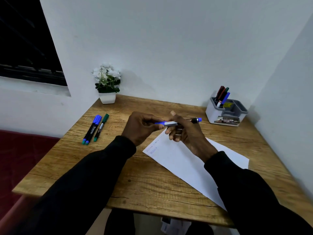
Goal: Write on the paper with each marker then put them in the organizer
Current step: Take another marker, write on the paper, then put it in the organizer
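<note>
Above the white paper (186, 165), my right hand (184, 133) grips the barrel of a blue marker (194, 120), blue end pointing right. My left hand (140, 128) pinches its blue cap (160, 123) at the marker's left end, against the silver collar. The paper bears a few faint written lines near its far left corner. Three markers lie on the table at the left: two blue ones (92, 129) side by side and a green one (101, 127). The grey and white organizer (226, 112) stands at the back right with several markers upright in its left compartment.
The wooden table (152, 187) sits in a corner between white walls. A white pot with white flowers (107, 87) stands at the back left. A dark window is on the left wall and a dark red surface lies left of the table.
</note>
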